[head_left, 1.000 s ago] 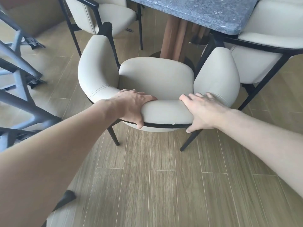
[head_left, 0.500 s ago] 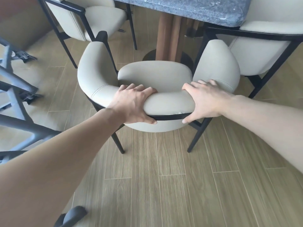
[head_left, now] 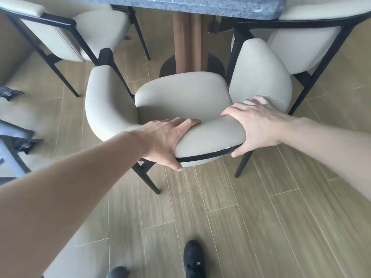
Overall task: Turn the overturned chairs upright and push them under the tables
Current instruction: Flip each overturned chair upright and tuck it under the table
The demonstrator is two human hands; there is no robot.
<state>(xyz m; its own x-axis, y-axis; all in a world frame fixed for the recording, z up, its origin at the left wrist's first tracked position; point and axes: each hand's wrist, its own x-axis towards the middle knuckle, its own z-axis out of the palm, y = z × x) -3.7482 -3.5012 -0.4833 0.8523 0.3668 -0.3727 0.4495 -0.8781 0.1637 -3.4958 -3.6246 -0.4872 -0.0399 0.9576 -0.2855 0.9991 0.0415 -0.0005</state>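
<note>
A cream upholstered chair (head_left: 184, 97) with black legs stands upright in front of me, its seat facing the grey stone table (head_left: 180, 5). The seat's front edge is close to the table's wooden pedestal (head_left: 188, 37). My left hand (head_left: 164, 141) grips the top of the curved backrest on its left part, thumb under the black rim. My right hand (head_left: 255, 125) grips the backrest's right part in the same way.
Another cream chair (head_left: 76, 35) stands at the table's left side and a third (head_left: 301, 45) at its right, close to my chair's right arm. Grey metal frames (head_left: 14, 141) stand at the left edge. My black shoes (head_left: 193, 257) are on the wood-plank floor.
The chair has slid forward towards the table with both hands on its backrest, and I have stepped after it; my shoes have come into view.
</note>
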